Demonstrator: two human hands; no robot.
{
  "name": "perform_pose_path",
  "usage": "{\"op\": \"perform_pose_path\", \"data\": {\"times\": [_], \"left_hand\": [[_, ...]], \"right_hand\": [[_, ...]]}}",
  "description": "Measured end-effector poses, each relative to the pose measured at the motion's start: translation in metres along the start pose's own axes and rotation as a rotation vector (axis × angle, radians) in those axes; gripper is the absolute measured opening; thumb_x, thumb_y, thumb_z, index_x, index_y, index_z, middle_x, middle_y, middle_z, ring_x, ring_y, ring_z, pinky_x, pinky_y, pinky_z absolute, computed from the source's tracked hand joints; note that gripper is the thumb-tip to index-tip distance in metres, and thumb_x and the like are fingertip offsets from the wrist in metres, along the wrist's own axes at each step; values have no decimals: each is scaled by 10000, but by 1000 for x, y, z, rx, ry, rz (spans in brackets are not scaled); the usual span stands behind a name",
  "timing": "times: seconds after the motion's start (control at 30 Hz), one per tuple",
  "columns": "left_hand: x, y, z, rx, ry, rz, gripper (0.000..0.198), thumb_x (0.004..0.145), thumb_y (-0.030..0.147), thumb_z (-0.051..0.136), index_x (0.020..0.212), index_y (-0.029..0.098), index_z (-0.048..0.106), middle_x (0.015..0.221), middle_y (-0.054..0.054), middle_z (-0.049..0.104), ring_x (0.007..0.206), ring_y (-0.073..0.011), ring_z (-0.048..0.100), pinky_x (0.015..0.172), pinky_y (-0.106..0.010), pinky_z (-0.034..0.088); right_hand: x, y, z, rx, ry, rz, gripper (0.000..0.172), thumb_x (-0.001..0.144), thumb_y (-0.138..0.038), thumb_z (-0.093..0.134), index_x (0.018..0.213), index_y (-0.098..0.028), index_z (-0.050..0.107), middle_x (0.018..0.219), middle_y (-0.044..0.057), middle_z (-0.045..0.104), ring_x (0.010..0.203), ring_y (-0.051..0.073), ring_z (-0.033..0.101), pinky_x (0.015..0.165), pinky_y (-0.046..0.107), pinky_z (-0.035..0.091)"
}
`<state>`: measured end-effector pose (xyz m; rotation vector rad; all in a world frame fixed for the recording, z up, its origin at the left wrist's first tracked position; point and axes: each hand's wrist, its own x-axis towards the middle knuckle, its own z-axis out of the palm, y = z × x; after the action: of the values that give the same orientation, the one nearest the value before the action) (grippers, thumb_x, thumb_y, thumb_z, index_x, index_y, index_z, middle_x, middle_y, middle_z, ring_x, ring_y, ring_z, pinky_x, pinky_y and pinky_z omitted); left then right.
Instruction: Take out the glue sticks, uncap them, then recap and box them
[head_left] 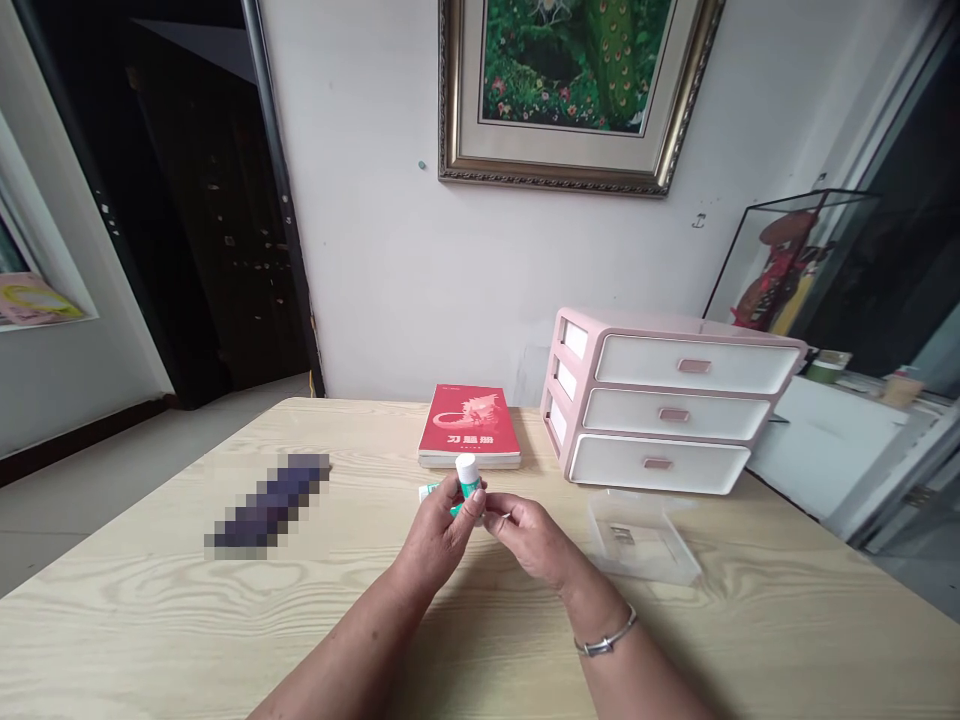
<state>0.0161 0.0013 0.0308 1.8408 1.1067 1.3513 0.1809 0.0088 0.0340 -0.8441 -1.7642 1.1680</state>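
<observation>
Left hand clamped on white-capped green glue stick; right hand by its base, can't tell if gripping; red book at 12 o'clock

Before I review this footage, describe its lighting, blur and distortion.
Head view: soft shadow darkens the table near the right hand; coarse pixel blocks mask a dark object; the doorway looks nearly black; the door frame leans, suggesting wide-angle distortion.

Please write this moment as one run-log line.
left hand: holds white-capped tube; right hand: near tube's lower end; beyond: red book; right: clear tray
</observation>
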Motion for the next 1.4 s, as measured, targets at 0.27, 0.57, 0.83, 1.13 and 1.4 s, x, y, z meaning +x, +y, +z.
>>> {"op": "perform_pose_path", "data": {"times": [0.27, 0.57, 0.83, 1.13, 1.4], "left_hand": [[-2, -6, -1, 543, -91, 68, 248, 960, 352, 446, 1150, 216, 528, 1013, -71, 650, 868, -214, 617, 724, -293, 440], [-9, 3, 16, 880, -243, 153, 154, 951, 265, 471, 1065, 205, 556, 1008, -80, 633, 864, -224, 645, 691, -296, 464], [-10, 7, 23, 994, -277, 170, 202, 977, 311, 477, 1108, 183, 564, 970, -82, 677, 851, -237, 666, 659, -294, 461], [-13, 18, 19, 726, -363, 44, 248, 973, 366, 448, 1054, 176, 585, 902, -87, 703, 810, -228, 678, 617, -263, 388], [-10, 27, 9, 490, -444, -77, 370, 951, 424, 452, 1230, 213, 573, 853, -57, 685, 724, -196, 616, 610, -256, 365]], "right_hand": [[4, 16, -4, 129, 464, 43, 490, 915, -607, 450, 931, -166, 662, 646, 9, 604, 540, 129, 515, 514, 241, 422], [5, 21, 2, -359, 443, 59, 451, 960, -541, 404, 726, -202, 587, 647, -7, 596, 609, 142, 524, 571, 239, 381], [7, 21, 4, -378, 485, 109, 228, 894, -273, 424, 812, -210, 627, 813, 19, 692, 772, 175, 602, 693, 261, 418], [8, 18, 2, -333, 459, 176, 249, 778, -230, 414, 744, -208, 660, 590, -20, 589, 591, 160, 539, 581, 252, 397], [6, 12, 4, -226, 403, 183, 243, 738, -202, 392, 689, -189, 629, 499, -43, 480, 499, 126, 455, 479, 214, 322]]}}
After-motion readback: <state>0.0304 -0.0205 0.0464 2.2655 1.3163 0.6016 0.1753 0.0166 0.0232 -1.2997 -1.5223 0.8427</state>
